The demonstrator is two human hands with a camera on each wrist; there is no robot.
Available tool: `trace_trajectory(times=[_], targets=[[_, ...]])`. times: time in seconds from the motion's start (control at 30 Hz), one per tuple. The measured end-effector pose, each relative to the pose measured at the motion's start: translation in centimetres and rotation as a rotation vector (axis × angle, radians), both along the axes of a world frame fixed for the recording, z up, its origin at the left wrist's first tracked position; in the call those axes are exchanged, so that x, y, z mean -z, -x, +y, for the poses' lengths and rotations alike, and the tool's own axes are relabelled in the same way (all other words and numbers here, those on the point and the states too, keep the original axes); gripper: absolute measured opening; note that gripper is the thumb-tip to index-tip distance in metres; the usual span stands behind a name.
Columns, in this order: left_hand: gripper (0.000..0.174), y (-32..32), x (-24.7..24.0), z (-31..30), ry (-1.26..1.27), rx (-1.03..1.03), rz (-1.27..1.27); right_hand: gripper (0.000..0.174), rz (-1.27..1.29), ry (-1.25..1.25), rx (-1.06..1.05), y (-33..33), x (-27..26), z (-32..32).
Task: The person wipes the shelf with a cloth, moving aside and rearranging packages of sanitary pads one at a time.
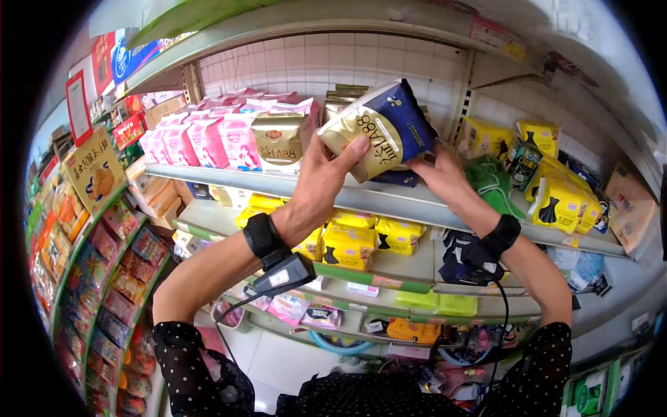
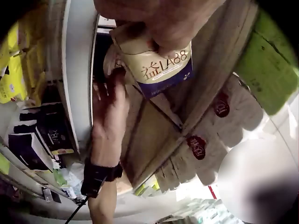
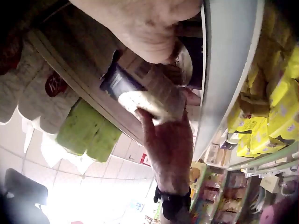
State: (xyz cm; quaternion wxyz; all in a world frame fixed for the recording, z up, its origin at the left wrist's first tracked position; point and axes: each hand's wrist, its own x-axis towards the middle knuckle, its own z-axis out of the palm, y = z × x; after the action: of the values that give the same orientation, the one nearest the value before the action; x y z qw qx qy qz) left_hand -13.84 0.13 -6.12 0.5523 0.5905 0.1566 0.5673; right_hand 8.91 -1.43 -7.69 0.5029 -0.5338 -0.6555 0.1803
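My left hand (image 1: 321, 174) grips a gold-and-navy sanitary pad pack (image 1: 396, 125) marked LA88, thumb across its gold face. The pack is raised and tilted above the shelf edge. My right hand (image 1: 445, 182) is at its navy end, lower down, with the thumb over a second navy sanitary pad pack (image 1: 397, 178) at the shelf front. In the left wrist view the right hand's fingers curl about this second pack (image 2: 99, 53), most of which is hidden. The right wrist view shows the raised pack (image 3: 145, 81) in the left hand.
Pink packs (image 1: 205, 142) and a gold pack (image 1: 278, 139) fill the shelf's left side. Yellow packs (image 1: 563, 198) and a green mesh bag (image 1: 490, 182) lie to the right. Another shelf with yellow packs (image 1: 347, 247) runs below. A snack rack (image 1: 104, 278) stands at left.
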Motion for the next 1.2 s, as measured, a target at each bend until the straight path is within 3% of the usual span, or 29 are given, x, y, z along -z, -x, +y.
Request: trace_trajectory(times=[0.2, 0.3, 0.33, 0.43, 0.57, 0.73, 0.77, 0.87, 0.97, 1.03, 1.13, 1.2], targets=[[0.046, -0.2, 0.7, 0.4, -0.105, -0.051, 0.198, 0.063, -0.172, -0.403, 0.181, -0.6, 0.7, -2.2], [0.043, 0.1, 0.2, 0.1, -0.208, -0.15, 0.364, 0.056, -0.138, -0.361, 0.209, -0.8, -0.4, -3.8], [0.043, 0.2, 0.0, -0.1, -0.239, -0.168, 0.375, 0.044, -0.035, -0.389, 0.119, -0.6, -0.6, -3.7], [0.044, 0.3, 0.6, 0.8, -0.212, -0.171, 0.412, 0.037, 0.18, -0.238, 0.006, 0.0, -2.4, -4.9], [0.044, 0.4, 1.4, 2.1, -0.226, -0.196, 0.479, 0.029, 0.239, -0.256, -0.102, 1.2, -4.7, -6.0], [0.051, 1.2, 1.9, 2.8, -0.48, -0.296, 0.843, 0.033, -0.236, -0.444, -0.006, 2.0, -4.8, -5.1], [0.048, 1.2, 2.1, 2.6, -0.497, -0.32, 0.817, 0.035, -0.351, -0.486, 0.022, 2.0, -5.0, -5.2], [0.041, 1.3, 2.2, 2.7, -0.554, -0.39, 0.678, 0.035, -0.322, -0.483, 0.039, 1.4, -5.0, -5.2], [0.031, 1.8, -1.2, 0.7, -0.602, -0.439, 0.488, 0.033, -0.301, -0.387, 0.06, 0.9, -5.2, -6.0], [0.031, 1.3, -2.4, 2.3, -0.496, -0.222, 0.2, 0.032, -0.281, -0.262, 0.021, 0.3, -5.1, -6.1], [0.033, 1.8, -5.9, 1.6, -0.475, -0.031, 0.344, 0.031, -0.225, -0.078, -0.098, -1.4, -3.6, -5.3], [0.034, 1.8, -7.4, 1.5, -0.645, 0.015, 0.492, 0.03, -0.178, -0.034, -0.152, -1.9, -3.0, -4.8]])
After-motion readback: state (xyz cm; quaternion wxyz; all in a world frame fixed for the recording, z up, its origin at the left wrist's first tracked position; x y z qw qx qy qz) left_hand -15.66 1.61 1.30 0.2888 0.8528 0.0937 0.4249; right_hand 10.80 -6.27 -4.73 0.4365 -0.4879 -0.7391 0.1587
